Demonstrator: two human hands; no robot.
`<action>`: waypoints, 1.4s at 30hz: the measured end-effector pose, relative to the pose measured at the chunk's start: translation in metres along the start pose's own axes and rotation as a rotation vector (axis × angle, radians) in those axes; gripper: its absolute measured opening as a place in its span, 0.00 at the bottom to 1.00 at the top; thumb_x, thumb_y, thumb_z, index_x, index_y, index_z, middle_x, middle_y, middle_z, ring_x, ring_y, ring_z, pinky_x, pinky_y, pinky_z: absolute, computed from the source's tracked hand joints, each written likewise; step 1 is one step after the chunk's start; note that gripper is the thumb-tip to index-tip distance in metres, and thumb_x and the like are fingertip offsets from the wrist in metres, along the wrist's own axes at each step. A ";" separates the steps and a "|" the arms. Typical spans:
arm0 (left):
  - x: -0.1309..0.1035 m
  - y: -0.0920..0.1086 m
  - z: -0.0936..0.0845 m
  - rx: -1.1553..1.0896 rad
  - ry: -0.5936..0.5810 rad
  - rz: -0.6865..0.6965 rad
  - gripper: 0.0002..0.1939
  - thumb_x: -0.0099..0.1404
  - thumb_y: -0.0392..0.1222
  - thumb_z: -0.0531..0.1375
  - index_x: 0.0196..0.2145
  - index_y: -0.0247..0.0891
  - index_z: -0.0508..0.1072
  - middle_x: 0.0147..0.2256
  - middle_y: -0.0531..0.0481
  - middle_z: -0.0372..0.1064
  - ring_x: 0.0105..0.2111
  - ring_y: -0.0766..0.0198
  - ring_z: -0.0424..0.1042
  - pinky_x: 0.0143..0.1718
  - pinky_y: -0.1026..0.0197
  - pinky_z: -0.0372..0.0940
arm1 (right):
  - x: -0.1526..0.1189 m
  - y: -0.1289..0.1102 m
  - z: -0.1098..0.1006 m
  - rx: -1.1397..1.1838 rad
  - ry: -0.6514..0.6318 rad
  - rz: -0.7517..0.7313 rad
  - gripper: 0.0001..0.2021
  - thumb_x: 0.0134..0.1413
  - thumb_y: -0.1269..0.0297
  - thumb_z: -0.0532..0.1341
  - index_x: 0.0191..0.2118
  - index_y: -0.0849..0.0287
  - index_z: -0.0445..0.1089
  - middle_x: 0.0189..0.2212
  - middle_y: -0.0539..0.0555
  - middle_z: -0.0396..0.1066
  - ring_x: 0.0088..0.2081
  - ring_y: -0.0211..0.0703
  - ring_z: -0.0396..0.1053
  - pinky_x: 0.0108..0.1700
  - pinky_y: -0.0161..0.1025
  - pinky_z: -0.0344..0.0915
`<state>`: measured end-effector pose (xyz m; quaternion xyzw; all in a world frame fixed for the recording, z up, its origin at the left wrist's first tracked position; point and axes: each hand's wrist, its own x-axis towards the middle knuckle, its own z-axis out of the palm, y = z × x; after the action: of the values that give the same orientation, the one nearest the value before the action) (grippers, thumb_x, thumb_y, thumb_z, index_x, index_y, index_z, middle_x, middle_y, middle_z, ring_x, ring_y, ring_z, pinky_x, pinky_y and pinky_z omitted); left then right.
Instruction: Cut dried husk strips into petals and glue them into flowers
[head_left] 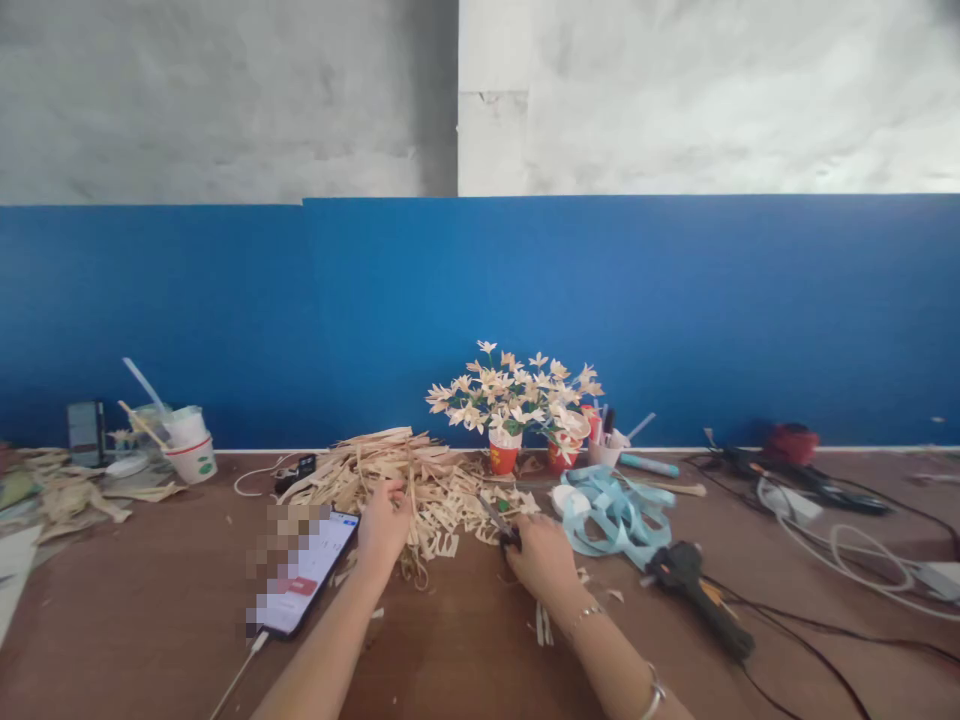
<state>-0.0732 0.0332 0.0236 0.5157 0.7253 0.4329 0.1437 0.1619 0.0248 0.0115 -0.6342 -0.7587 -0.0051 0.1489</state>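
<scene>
My right hand [541, 558] is closed round the dark handles of a pair of scissors [497, 517], whose blades point up and left over cut pale pieces. My left hand [385, 520] is at the front of a heap of pale, dry strips [375, 470]; its fingers are bent in among them, and what they touch is hard to make out. Behind the strips stand two red and white cups, one on the left [502, 455] and one on the right [561, 455], holding pale artificial flowers [510, 390].
A phone [311, 575] with a cable lies left of my left forearm. Light blue ribbon [619, 515] and a black glue gun [701, 600] lie to the right, with cables beyond. A white cup [191, 458] stands far left. A blue partition [375, 320] closes off the back.
</scene>
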 end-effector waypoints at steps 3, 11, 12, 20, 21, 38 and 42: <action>0.011 0.000 -0.002 0.244 -0.147 -0.022 0.17 0.56 0.37 0.57 0.45 0.36 0.66 0.41 0.40 0.71 0.43 0.54 0.69 0.41 0.59 0.59 | 0.000 0.002 -0.002 -0.019 0.007 0.003 0.13 0.44 0.72 0.55 0.38 0.61 0.70 0.35 0.59 0.73 0.41 0.50 0.67 0.40 0.40 0.52; 0.019 0.005 -0.001 0.125 -0.175 -0.055 0.13 0.50 0.31 0.57 0.36 0.37 0.71 0.31 0.44 0.73 0.36 0.51 0.71 0.34 0.58 0.59 | -0.001 0.005 -0.004 0.066 -0.017 0.061 0.14 0.45 0.72 0.54 0.40 0.59 0.69 0.36 0.58 0.73 0.40 0.49 0.70 0.40 0.40 0.54; 0.019 0.008 -0.002 0.078 -0.175 -0.050 0.11 0.50 0.31 0.56 0.34 0.37 0.71 0.29 0.46 0.73 0.34 0.54 0.71 0.33 0.60 0.59 | 0.000 0.006 -0.004 0.122 -0.011 0.087 0.14 0.45 0.71 0.55 0.41 0.58 0.69 0.36 0.57 0.73 0.40 0.49 0.69 0.39 0.39 0.55; -0.014 0.025 0.000 -0.479 -0.268 -0.157 0.07 0.54 0.43 0.54 0.25 0.37 0.64 0.14 0.60 0.53 0.13 0.73 0.52 0.14 0.70 0.42 | 0.008 0.011 0.013 0.776 0.053 0.118 0.15 0.38 0.67 0.60 0.37 0.57 0.71 0.23 0.49 0.71 0.26 0.42 0.68 0.29 0.35 0.59; -0.019 0.025 0.004 -0.651 -0.310 -0.204 0.08 0.52 0.44 0.57 0.24 0.37 0.63 0.13 0.62 0.50 0.13 0.74 0.48 0.14 0.70 0.39 | 0.009 0.009 0.016 0.879 0.054 0.117 0.14 0.37 0.66 0.61 0.36 0.57 0.71 0.20 0.48 0.69 0.23 0.41 0.66 0.27 0.34 0.58; -0.059 0.022 0.033 -0.898 -0.750 -0.207 0.14 0.47 0.46 0.65 0.24 0.31 0.69 0.13 0.58 0.58 0.13 0.77 0.53 0.14 0.71 0.44 | -0.008 -0.025 0.004 1.504 -0.148 0.254 0.20 0.27 0.60 0.69 0.30 0.58 0.63 0.17 0.44 0.64 0.18 0.33 0.59 0.20 0.30 0.54; -0.059 0.022 0.032 -0.943 -0.750 -0.255 0.14 0.46 0.45 0.66 0.25 0.31 0.70 0.18 0.52 0.67 0.18 0.73 0.64 0.19 0.71 0.55 | -0.008 -0.023 0.003 1.506 -0.090 0.260 0.18 0.28 0.61 0.69 0.29 0.59 0.64 0.15 0.43 0.61 0.17 0.32 0.56 0.20 0.30 0.52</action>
<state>-0.0137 -0.0008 0.0078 0.4228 0.4119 0.4756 0.6522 0.1405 0.0136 0.0114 -0.4453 -0.4820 0.5568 0.5093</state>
